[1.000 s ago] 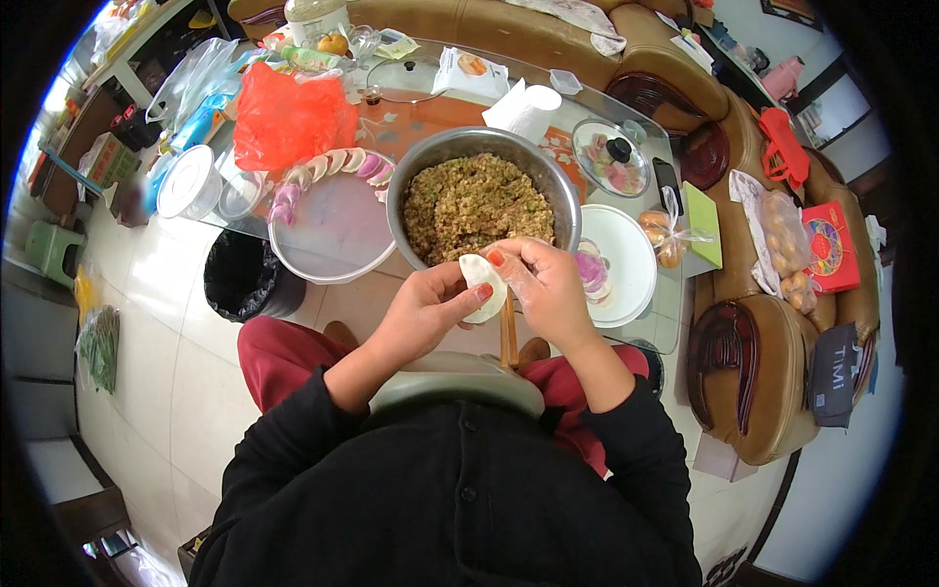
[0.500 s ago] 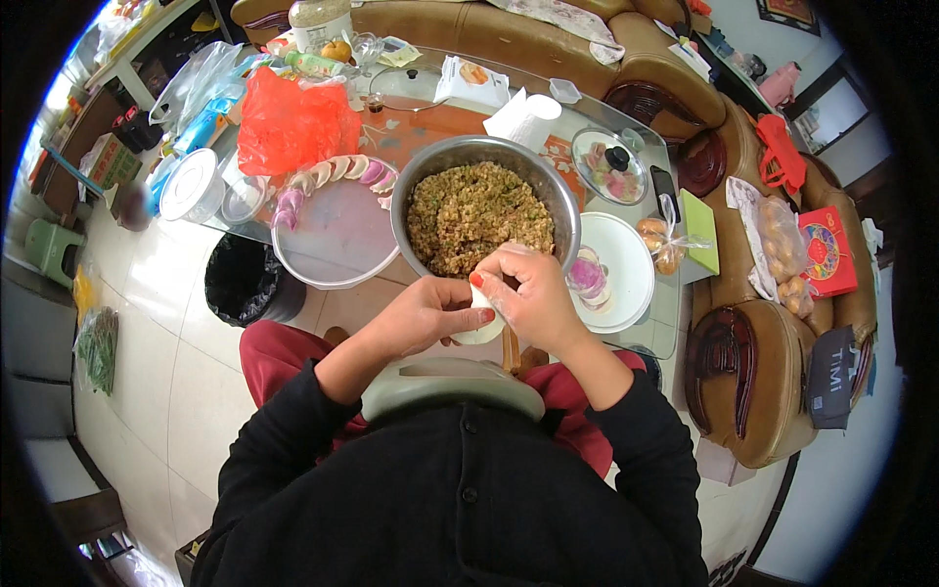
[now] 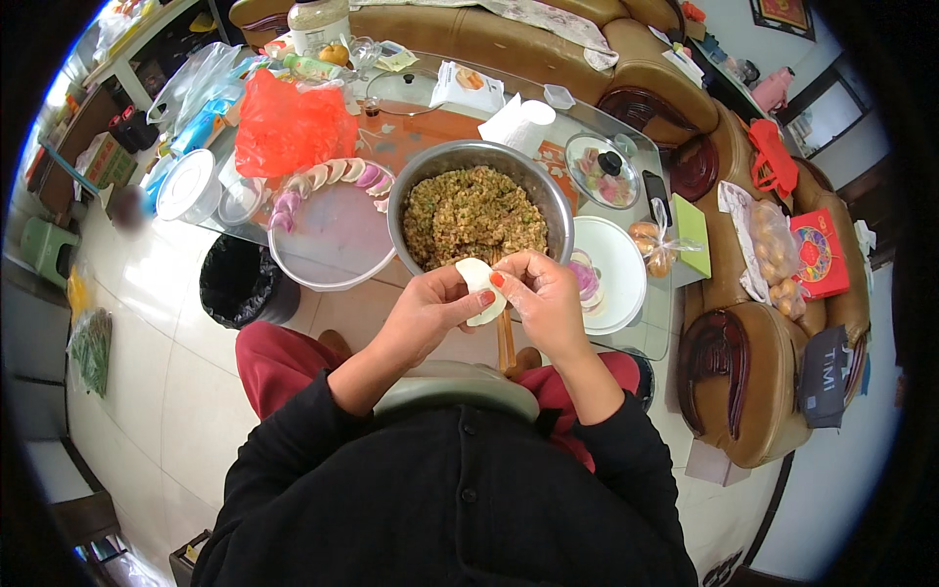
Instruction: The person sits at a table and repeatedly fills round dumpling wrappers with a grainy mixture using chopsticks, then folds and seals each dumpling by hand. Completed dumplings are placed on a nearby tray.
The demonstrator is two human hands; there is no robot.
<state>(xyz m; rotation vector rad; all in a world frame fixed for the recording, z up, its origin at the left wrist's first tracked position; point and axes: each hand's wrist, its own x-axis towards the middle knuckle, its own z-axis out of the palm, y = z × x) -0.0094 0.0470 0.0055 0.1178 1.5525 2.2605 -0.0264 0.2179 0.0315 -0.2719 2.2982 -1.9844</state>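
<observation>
A white dough wrapper (image 3: 477, 278) is held up just over the near rim of a steel bowl (image 3: 560, 201). My left hand (image 3: 423, 315) is closed on its left side, thumb lying across the front. The thumb and forefinger of my right hand (image 3: 548, 301) pinch at its right edge. Brown-green minced filling (image 3: 474, 210) fills much of the bowl. Wooden chopsticks (image 3: 506, 342) come down below my hands, their upper part partly hidden. To the right, a white plate (image 3: 626, 279) bears purple and white wrappers (image 3: 585, 279).
On the left, a round tray (image 3: 333, 254) carries a curved row of white and purple dumplings (image 3: 318, 176). Behind it lies a red plastic bag (image 3: 293, 122). A glass lid (image 3: 602, 176) rests at the back right. A black-lined bin (image 3: 245, 284) stands on the floor left of my knees.
The wrapper has been raised and turned, so more of its face shows. My left hand has opened out a little around it. The right hand has shifted slightly right.
</observation>
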